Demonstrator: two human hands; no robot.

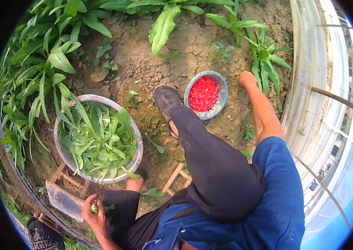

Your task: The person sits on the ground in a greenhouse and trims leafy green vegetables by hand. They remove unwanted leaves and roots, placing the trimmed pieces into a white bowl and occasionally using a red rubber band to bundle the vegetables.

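Observation:
My left hand (95,212) is closed round a small bunch of leafy greens (109,208), with pale stem ends showing between the fingers. It is low at the left, in front of a wide basin (139,154) heaped with picked green leaves (101,139). At the far right my right hand (248,79) reaches down to the soil beside a leafy plant (266,62). Its fingers curl under and are closed; whatever they grip is hidden. Between my foot and right arm stands a blue-rimmed bowl (225,98) of small red strips (203,94).
Dense leafy plants (38,62) grow along the left, with more at the top. Small wooden stools (177,179) stand near my legs and below the basin. Plastic sheeting (310,62) walls the right side. Another person's dark sleeve (45,235) shows at bottom left.

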